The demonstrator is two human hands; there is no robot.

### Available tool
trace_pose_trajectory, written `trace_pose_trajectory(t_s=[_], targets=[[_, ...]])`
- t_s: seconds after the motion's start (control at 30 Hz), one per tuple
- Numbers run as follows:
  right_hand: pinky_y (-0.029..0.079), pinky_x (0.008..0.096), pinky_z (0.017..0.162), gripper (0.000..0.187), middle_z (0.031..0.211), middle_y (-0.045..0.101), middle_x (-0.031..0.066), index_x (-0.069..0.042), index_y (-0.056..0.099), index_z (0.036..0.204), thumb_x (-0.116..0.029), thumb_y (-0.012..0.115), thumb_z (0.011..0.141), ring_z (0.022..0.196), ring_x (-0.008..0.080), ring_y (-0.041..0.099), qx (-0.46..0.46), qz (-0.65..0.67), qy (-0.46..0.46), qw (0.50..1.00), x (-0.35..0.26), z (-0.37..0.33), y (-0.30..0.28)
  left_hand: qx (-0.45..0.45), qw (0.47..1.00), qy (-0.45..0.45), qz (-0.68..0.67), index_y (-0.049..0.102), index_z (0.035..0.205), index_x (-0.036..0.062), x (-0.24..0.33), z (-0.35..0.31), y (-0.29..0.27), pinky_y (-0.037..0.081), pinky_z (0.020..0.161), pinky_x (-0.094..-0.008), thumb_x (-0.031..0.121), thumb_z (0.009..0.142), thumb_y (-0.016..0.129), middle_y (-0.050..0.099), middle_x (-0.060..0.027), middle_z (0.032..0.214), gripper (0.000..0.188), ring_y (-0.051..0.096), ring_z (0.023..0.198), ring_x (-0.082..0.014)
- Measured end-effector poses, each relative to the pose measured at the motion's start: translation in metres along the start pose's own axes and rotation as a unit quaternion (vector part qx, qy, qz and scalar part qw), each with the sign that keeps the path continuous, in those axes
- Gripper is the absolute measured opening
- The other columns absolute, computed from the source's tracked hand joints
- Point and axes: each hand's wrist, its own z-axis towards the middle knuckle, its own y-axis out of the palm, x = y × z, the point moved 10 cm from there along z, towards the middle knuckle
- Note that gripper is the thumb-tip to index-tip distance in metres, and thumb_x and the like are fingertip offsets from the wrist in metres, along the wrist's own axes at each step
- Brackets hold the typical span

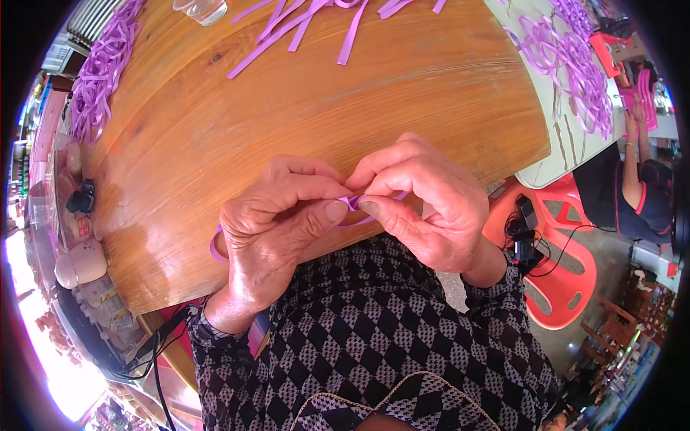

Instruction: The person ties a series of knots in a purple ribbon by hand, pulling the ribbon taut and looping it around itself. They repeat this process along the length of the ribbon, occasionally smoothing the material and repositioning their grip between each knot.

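Close to the near edge of the wooden table [302, 108], both my hands meet over one narrow purple ribbon [352, 203]. My left hand [277, 215] pinches it between thumb and fingers. Just beside it, my right hand [424, 197] pinches the same ribbon, with thumb and index fingertip close to the left ones. The short piece between the fingertips looks folded or looped; whether it is knotted I cannot tell. A loop of the ribbon hangs past the left wrist, and another stretch passes below the fingertips.
Loose purple ribbon strips [309, 29] lie at the table's far side. Tangled ribbon heaps sit at far left [108, 72] and on the white marbled table [568, 136] at right. A clear cup [203, 10] stands far back. A red plastic chair [568, 280] and another person [647, 187] are at right.
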Motion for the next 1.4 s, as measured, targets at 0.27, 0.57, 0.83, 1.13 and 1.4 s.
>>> trace_pose_trajectory(t_s=[0.27,0.57,0.83,1.13,1.4], targets=[[0.04,0.0262,0.054,0.011,0.084,0.062,0.013,0.001,0.058,0.078,0.004,0.066,0.071,0.064,0.0171,0.051,0.02,-0.015,-0.016,1.0,-0.001,-0.001,-0.007,-0.018,0.978,-0.188,-0.092,0.064,0.091,-0.0027,-0.022,-0.006,0.011,0.045,0.064,-0.0195,0.007,0.081,0.065,0.065,-0.0054,0.082,0.014,0.056,0.073,-0.0078],[0.04,0.0256,0.055,0.011,0.085,0.062,0.013,0.001,0.06,0.079,0.003,0.067,0.071,0.066,0.0168,0.051,0.027,-0.009,-0.016,0.999,-0.004,0.001,-0.01,-0.018,0.979,0.111,0.173,0.064,0.089,-0.0025,0.038,0.003,0.008,0.044,0.067,-0.0232,0.006,0.079,0.065,0.061,-0.0088,0.09,0.013,0.056,0.081,-0.0127],[0.04,0.0261,0.057,0.013,0.086,0.062,0.0135,0.002,0.06,0.081,0.001,0.069,0.071,0.068,0.0171,0.052,0.035,0.009,-0.005,0.999,0.0,0.0,-0.012,0.026,0.963,-0.213,-0.165,0.064,0.086,-0.0042,-0.026,-0.004,0.007,0.046,0.063,-0.0199,0.002,0.079,0.065,0.065,-0.0062,0.079,0.009,0.058,0.069,-0.0092],[0.043,0.0273,0.063,0.028,0.094,0.061,0.0147,0.005,0.061,0.091,-0.005,0.074,0.068,0.075,0.018,0.054,0.039,0.076,0.083,0.993,0.012,-0.003,-0.009,0.013,0.925,-0.255,-0.282,0.064,0.085,-0.0044,-0.035,-0.005,0.018,0.045,0.053,-0.019,0.006,0.078,0.067,0.065,-0.0085,0.076,0.012,0.058,0.063,-0.0089],[0.044,0.0264,0.061,0.03,0.088,0.06,0.0093,0.0,0.064,0.09,-0.006,0.076,0.063,0.074,0.0171,0.053,0.005,0.013,0.022,1.0,0.009,-0.003,0.002,0.013,0.925,-0.266,-0.271,0.066,0.086,-0.0041,-0.033,-0.008,0.026,0.037,0.046,-0.017,0.009,0.079,0.067,0.063,-0.005,0.069,0.015,0.053,0.056,-0.0057]])
